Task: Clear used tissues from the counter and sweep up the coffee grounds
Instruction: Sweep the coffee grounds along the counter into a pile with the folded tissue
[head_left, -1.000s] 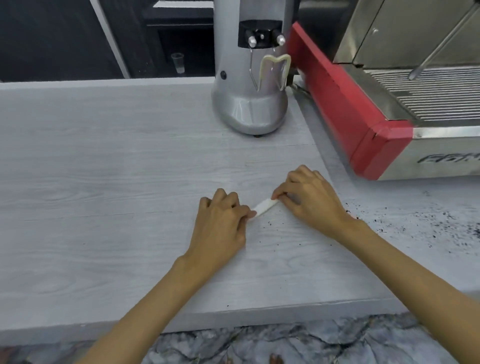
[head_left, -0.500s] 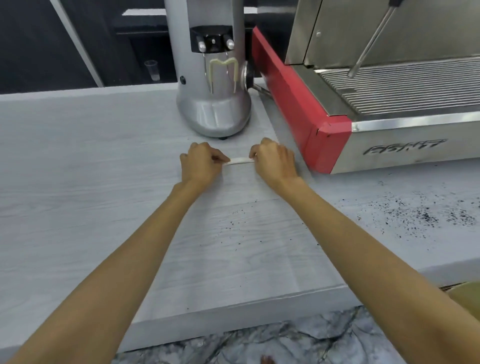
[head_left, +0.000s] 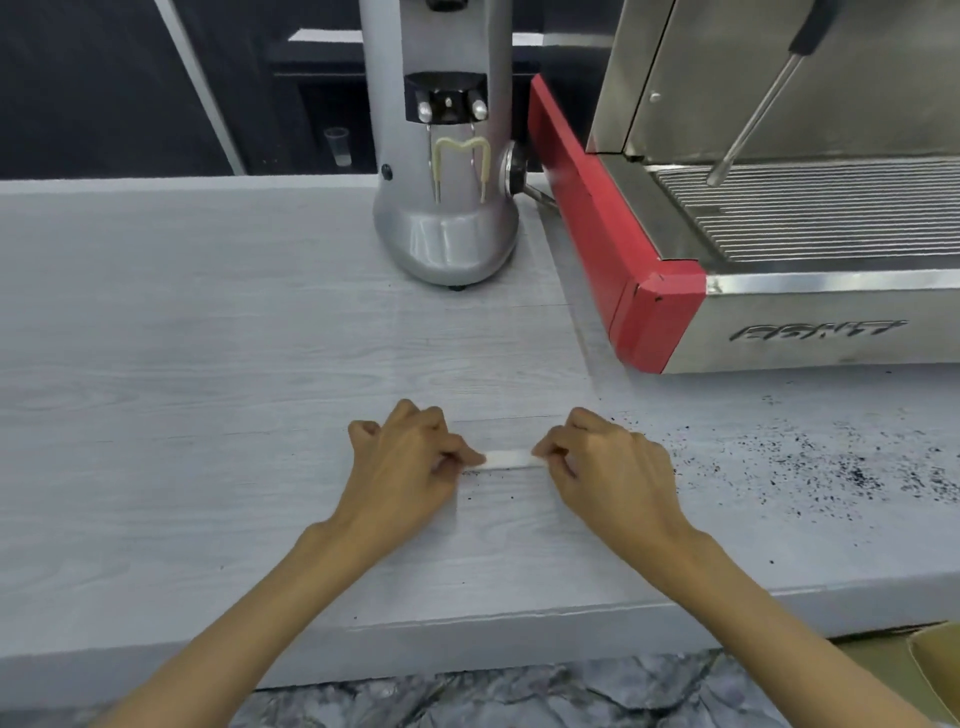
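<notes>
A narrow folded white tissue lies stretched flat on the pale wood-grain counter. My left hand pinches its left end and my right hand pinches its right end, both with curled fingers low on the surface. Dark coffee grounds are scattered over the counter to the right of my right hand, with a few specks just below the tissue.
A silver coffee grinder stands at the back centre. A red and steel espresso machine fills the back right, its steam wand hanging over the drip tray. A cardboard box corner shows below the counter edge at the right.
Both hands, still holding the tissue between them, have drawn back from near the grinder toward the counter's front edge. The tissue stays level and taut.
</notes>
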